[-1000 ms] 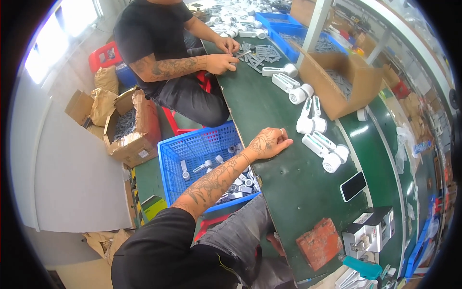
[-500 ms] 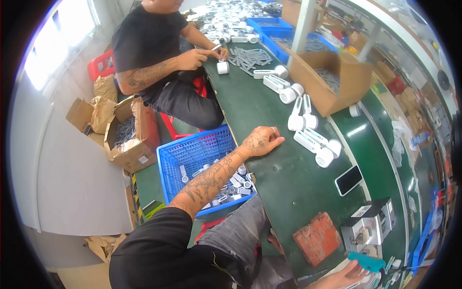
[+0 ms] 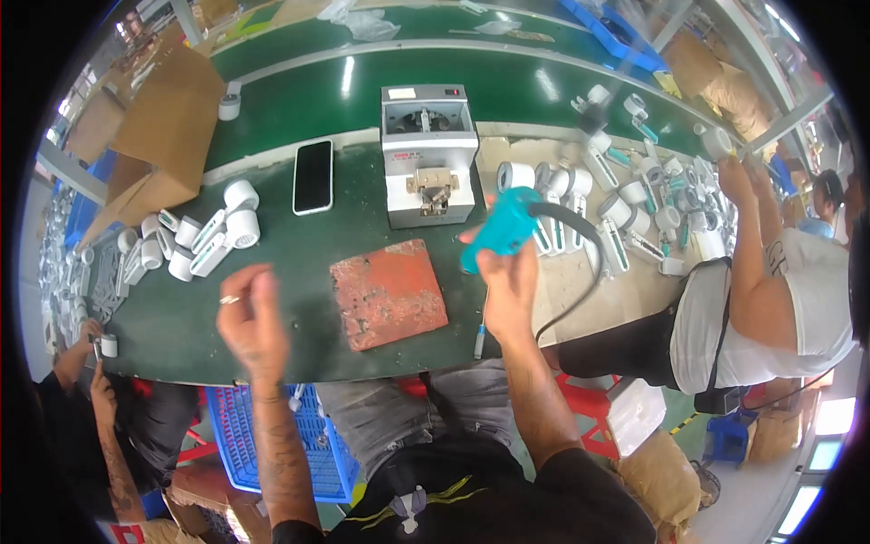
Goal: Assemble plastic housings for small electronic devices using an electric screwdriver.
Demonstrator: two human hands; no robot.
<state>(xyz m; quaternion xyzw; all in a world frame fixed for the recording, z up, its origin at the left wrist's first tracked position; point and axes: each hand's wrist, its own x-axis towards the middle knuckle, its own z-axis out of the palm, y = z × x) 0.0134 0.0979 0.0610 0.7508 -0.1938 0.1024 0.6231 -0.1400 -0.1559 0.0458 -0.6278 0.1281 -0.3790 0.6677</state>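
Since the earlier frame the view has swung round: the person now faces the green counter (image 3: pixel 299 263) square on, where before it ran off to the upper right with the left hand resting flat on it.

Lower centre: right hand (image 3: pixel 510 288) is raised over the near counter edge, grip wrapped tight round a teal power tool (image 3: pixel 499 228) with a black cable (image 3: pixel 580 263) looping off to the right. Lower left of centre: left hand (image 3: pixel 247 313) hovers above the counter, blurred, fingers loosely curled, grip holding nothing that can be made out.

Between the hands, flat on the counter: a worn red-brown pad (image 3: pixel 388 292). Just behind it, frame centre: a grey box-shaped machine (image 3: pixel 429 154), with a dark phone (image 3: pixel 314 176) lying to its left.

Left of frame: a cluster of white cylindrical parts (image 3: pixel 213 231). Right of frame: more white parts (image 3: pixel 625 195) spread out before another person in a white shirt (image 3: pixel 797 299).
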